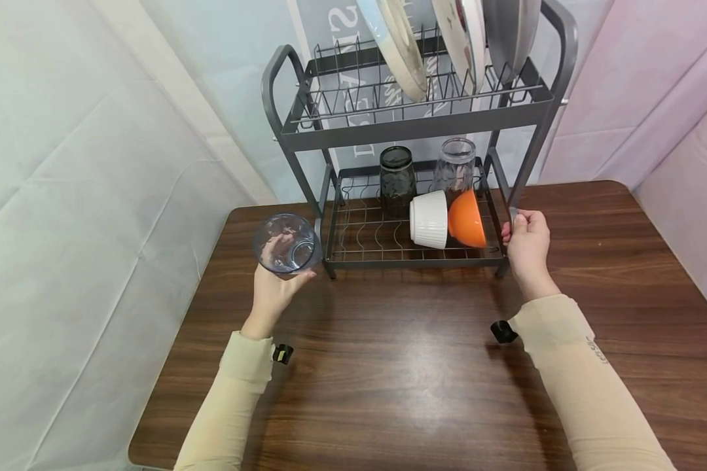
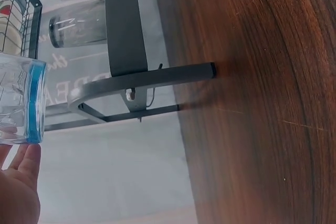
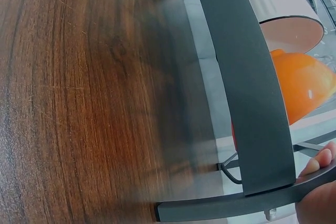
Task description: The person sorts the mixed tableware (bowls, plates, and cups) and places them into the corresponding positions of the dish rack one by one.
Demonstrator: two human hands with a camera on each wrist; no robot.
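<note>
My left hand (image 1: 269, 296) holds a clear, blue-tinted drinking glass (image 1: 300, 252) beside the left leg of a dark two-tier dish rack (image 1: 415, 125). The glass's mouth faces the head camera; in the left wrist view the glass (image 2: 16, 95) shows a bright blue band at one end, with fingers (image 2: 29, 163) against it. On the right, my right hand (image 1: 528, 247) grips the rack's front right leg. An orange bowl (image 1: 468, 221) and a white ribbed bowl (image 1: 429, 221) lie tipped on their sides on the lower tier, close to that hand.
Behind the bowls stand a dark glass (image 1: 397, 180) and a clear glass (image 1: 455, 167). Plates (image 1: 396, 49) lean upright in the upper tier's wire slots. The rack stands toward the back of a brown wooden table (image 1: 406, 379), with pale sheeting (image 1: 76, 196) around it.
</note>
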